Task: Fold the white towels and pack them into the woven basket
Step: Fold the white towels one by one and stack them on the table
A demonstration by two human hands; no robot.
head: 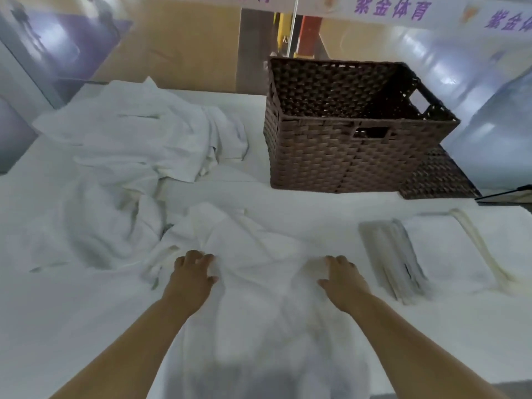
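It appears to be a sports venue's service area. Behind and above the woven basket (pixel 354 156) hangs a white banner (pixel 339 8) printed with purple Chinese characters reading "sports". Left of the basket, white towels (pixel 135 133) lie heaped.

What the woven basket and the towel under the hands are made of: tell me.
Woven basket: dark brown flat strips, interlaced, with a slight sheen; looks like rattan or synthetic wicker, cannot tell which. Towel: white, matte, soft cloth that creases and bunches; probably cotton, weave blurred.
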